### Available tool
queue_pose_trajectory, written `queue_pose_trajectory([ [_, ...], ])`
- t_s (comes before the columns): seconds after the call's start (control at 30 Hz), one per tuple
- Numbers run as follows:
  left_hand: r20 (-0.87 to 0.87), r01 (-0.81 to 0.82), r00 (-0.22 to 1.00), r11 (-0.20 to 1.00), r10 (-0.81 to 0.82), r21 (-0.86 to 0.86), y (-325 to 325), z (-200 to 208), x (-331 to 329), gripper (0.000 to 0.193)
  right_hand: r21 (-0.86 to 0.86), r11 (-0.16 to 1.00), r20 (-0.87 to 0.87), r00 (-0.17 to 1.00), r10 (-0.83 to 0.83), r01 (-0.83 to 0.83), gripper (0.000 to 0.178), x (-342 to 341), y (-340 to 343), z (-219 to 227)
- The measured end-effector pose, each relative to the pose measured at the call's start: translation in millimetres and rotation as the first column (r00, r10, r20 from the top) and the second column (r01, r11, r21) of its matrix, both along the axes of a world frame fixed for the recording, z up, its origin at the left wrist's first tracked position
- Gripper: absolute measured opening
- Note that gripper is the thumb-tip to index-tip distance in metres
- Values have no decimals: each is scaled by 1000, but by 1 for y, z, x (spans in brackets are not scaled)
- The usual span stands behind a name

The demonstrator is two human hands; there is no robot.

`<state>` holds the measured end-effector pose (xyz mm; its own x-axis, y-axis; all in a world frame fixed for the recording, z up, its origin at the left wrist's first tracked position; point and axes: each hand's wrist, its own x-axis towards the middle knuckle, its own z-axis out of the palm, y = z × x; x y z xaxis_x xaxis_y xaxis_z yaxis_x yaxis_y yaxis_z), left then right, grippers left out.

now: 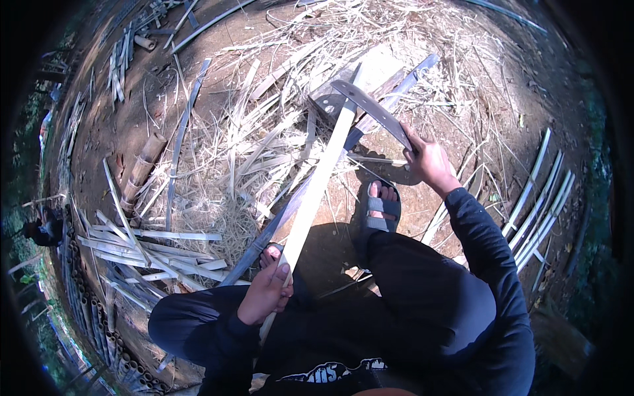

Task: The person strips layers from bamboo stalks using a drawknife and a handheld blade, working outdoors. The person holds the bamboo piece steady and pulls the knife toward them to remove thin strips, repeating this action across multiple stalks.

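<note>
My left hand (265,294) is wrapped round the near end of a long pale bamboo strip (314,188). The strip slants away from my lap, and its far part rests by a dark wooden block (328,105). My right hand (430,160) grips a machete with a broad curved blade (376,112); its handle is mostly hidden in my fingers. The blade lies across the strip near its far end, over the block. Whether its edge cuts into the strip cannot be made out. A darker bamboo pole (264,237) runs beneath the strip, beside my left foot.
Shavings (244,204) and thin slivers cover the ground around the block. A pile of split bamboo strips (155,251) lies at the left, near a short bamboo section (142,168). More strips (541,211) lie at the right. My sandalled right foot (381,208) stands close to the block.
</note>
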<state>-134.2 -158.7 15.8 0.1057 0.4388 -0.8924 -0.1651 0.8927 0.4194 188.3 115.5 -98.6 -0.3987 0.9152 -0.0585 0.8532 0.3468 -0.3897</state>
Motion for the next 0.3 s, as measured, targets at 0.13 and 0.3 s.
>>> queue_pose_trajectory([
  [0.13, -23, -84, 996, 995, 85, 48, 9, 32, -17, 35, -118, 961, -129, 956, -265, 251, 58, 18, -21, -42],
  [0.3, -67, -275, 950, 921, 304, 277, 34, 92, -66, 38, -52, 988, -134, 979, -152, 146, 54, 18, -10, -71],
])
